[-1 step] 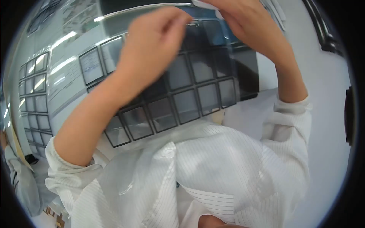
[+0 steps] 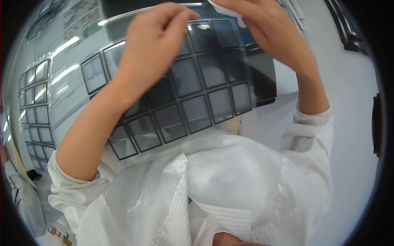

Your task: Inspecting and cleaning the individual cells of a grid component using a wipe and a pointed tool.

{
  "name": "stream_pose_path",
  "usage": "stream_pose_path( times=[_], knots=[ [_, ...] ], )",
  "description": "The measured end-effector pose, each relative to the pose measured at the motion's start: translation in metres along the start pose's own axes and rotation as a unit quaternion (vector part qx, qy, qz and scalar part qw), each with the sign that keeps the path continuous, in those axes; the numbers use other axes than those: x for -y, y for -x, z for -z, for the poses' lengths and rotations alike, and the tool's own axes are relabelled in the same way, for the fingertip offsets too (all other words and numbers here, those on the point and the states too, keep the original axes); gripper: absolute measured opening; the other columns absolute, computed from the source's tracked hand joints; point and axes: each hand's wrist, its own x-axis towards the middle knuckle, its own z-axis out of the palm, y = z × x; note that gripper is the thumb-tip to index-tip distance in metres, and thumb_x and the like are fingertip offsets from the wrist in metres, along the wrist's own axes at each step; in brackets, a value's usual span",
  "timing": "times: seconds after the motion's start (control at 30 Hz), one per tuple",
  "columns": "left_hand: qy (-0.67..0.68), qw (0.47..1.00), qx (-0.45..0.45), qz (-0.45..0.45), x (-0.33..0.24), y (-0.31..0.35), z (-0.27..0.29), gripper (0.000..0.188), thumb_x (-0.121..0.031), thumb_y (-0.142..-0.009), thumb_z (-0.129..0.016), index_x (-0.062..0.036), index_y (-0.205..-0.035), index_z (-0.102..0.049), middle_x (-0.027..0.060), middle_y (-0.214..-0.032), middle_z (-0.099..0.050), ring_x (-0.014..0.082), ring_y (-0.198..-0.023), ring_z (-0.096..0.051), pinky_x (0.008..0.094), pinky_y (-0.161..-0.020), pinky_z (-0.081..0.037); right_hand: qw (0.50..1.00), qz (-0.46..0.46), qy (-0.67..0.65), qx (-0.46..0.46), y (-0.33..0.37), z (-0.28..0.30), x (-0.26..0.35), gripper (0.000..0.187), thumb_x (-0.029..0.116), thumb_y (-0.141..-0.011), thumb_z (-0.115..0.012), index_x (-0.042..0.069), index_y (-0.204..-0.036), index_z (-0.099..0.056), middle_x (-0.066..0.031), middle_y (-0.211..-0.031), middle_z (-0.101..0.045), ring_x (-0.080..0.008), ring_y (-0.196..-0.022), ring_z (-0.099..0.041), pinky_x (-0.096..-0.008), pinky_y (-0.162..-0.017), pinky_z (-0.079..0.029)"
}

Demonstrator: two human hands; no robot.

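Below my hands lies a grid of black-framed rectangular panes (image 2: 186, 76), glossy and grey, reaching towards my chest. My left hand (image 2: 154, 41) is over its far left part, thumb and fingers closed together in a pinch; whatever is between the fingertips, if anything, is too small to make out. Beyond the far right corner of the grid, my right hand (image 2: 269, 30) is closed on a thin white piece, perhaps a cloth (image 2: 227, 11), cut off partly by the top of the picture. Its fingers are bent around that piece.
A second, smaller grid of framed panes (image 2: 37, 108) lies on the left, near printed sheets (image 2: 65, 84) under a shiny clear surface. A dark panel (image 2: 264, 76) adjoins the main grid at right. Black equipment (image 2: 349, 37) stands far right. At lower left shows another person's grey sleeve (image 2: 26, 197).
My left hand has shifted slightly left, uncovering more panes at the far edge. The white piece in my right hand shows a little more. The grid appears slightly further left.
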Motion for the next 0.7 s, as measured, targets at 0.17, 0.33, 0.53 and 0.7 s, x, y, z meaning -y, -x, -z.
stream_pose_path(
  times=[0.17,0.33,0.53,0.7],
  knots=[
    [0.091,0.977,0.042,0.189,-0.012,-0.004,0.005,0.029,-0.027,-0.1,-0.051,-0.0059,-0.111,-0.068,-0.0119,-0.058,-0.028,-0.0013,-0.051,-0.023,0.0193,-0.047,-0.016,0.896,-0.31,0.196,0.248,0.051,0.046,0.083,0.055,-0.016,-0.077,-0.047,0.01,-0.123,-0.062,-0.0117,-0.102,-0.055,-0.0255,-0.089,-0.055,-0.0316,-0.078,-0.045],
    [0.047,0.983,0.064,0.164,-0.011,0.0,0.006,0.029,-0.027,-0.1,-0.052,-0.0055,-0.11,-0.069,-0.0116,-0.058,-0.029,-0.0012,-0.051,-0.023,0.0196,-0.047,-0.015,0.896,-0.353,0.17,0.21,0.081,0.028,0.108,0.054,-0.016,-0.077,-0.05,0.012,-0.121,-0.063,-0.0126,-0.106,-0.057,-0.0272,-0.095,-0.057,-0.0336,-0.081,-0.047],
    [0.062,0.976,0.057,0.201,-0.019,-0.008,0.011,0.027,-0.026,-0.098,-0.054,-0.0055,-0.107,-0.07,-0.0119,-0.06,-0.033,-0.0008,-0.054,-0.025,0.0199,-0.049,-0.017,0.916,-0.314,0.174,0.178,0.075,0.007,0.103,0.047,-0.001,-0.079,-0.062,0.015,-0.124,-0.063,-0.0085,-0.105,-0.06,-0.024,-0.092,-0.058,-0.031,-0.081,-0.048],
    [0.046,0.979,0.063,0.191,-0.019,-0.006,0.009,0.028,-0.027,-0.098,-0.054,-0.0059,-0.107,-0.07,-0.0118,-0.059,-0.033,-0.0007,-0.054,-0.026,0.0198,-0.049,-0.017,0.915,-0.176,0.306,0.194,0.066,-0.006,0.095,0.046,0.008,-0.077,-0.062,0.01,-0.124,-0.063,-0.0047,-0.103,-0.06,-0.0202,-0.091,-0.059,-0.0326,-0.078,-0.046]
  ],
)
